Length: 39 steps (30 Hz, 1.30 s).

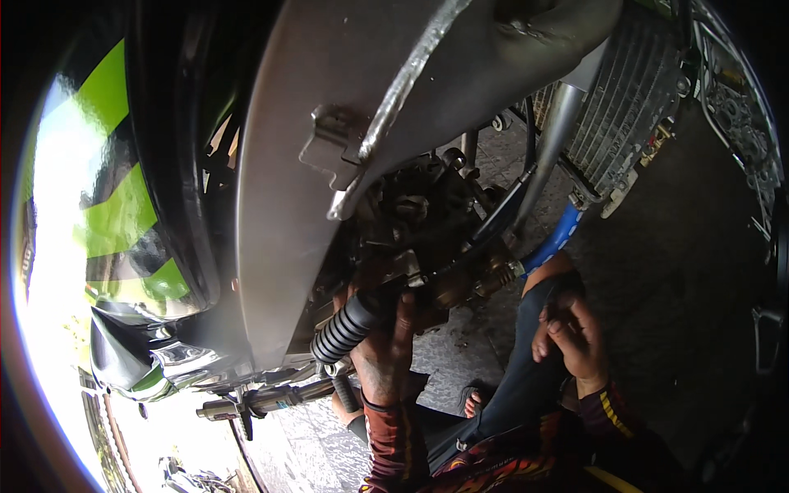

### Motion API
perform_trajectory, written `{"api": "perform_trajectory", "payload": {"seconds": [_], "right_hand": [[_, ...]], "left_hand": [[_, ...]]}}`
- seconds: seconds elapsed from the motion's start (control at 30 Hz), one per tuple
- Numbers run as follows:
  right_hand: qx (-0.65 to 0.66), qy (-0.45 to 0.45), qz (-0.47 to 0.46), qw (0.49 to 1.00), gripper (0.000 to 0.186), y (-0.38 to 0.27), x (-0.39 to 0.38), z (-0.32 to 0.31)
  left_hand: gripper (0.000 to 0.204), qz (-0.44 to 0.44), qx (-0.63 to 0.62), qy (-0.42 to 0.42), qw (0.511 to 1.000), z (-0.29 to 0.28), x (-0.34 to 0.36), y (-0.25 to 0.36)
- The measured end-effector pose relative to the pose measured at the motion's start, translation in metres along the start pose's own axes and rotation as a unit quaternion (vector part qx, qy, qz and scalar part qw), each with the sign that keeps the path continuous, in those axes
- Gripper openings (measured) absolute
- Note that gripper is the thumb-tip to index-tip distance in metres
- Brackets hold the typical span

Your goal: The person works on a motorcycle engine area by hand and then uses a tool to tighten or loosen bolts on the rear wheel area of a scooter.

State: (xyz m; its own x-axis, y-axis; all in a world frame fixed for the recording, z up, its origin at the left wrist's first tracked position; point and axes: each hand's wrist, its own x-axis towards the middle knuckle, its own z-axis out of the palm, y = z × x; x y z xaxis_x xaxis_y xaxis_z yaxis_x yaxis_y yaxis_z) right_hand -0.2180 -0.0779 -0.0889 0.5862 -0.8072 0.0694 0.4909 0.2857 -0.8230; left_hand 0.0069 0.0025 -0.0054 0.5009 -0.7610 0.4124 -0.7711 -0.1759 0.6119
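Note:
My left hand (382,349) reaches up beside a black ribbed rubber peg (343,329) into the underside of a motorcycle engine (411,214); its thumb shows, but its other fingers are hidden. My right hand (571,337) hangs over my right leg with fingers curled around something dark and small that I cannot make out. A blue hose (559,234) runs from the radiator (604,123) down to a fitting on the engine. The grey frame spar (288,189) arches over the engine, left of it.
Black and green bodywork (123,214) fills the left, against bright daylight. My bent legs and a sandalled foot (472,398) rest on grey paving (320,444). A footrest assembly (263,398) juts out at lower left. Metal parts (740,123) line the far right edge.

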Motion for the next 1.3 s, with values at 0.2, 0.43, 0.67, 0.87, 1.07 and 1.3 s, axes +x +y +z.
{"api": "perform_trajectory", "payload": {"seconds": [0.2,0.43,0.67,0.87,1.07,1.3], "right_hand": [[-0.071,0.120,0.027,0.990,0.017,0.028,-0.015,-0.017],[-0.045,0.194,0.085,0.976,0.018,0.009,-0.012,-0.028],[-0.189,0.154,0.038,0.969,0.014,-0.012,0.024,-0.016],[-0.246,0.089,0.001,0.965,0.015,-0.014,0.082,-0.011],[-0.402,0.051,-0.200,0.892,0.027,0.005,0.124,0.003],[-0.524,0.033,-0.166,0.835,0.031,0.016,0.150,0.005]], "left_hand": [[0.051,0.006,-0.027,0.022,0.999,0.006,0.000,-0.004],[0.050,0.019,0.010,0.018,1.000,0.004,0.000,-0.002],[0.038,-0.010,0.004,0.038,0.999,0.005,-0.006,0.002],[0.032,0.141,0.137,0.016,0.980,-0.003,0.027,0.051],[0.026,0.298,0.225,-0.053,0.926,0.028,0.085,0.046],[0.016,0.280,0.236,-0.047,0.929,0.051,0.106,0.024]]}}
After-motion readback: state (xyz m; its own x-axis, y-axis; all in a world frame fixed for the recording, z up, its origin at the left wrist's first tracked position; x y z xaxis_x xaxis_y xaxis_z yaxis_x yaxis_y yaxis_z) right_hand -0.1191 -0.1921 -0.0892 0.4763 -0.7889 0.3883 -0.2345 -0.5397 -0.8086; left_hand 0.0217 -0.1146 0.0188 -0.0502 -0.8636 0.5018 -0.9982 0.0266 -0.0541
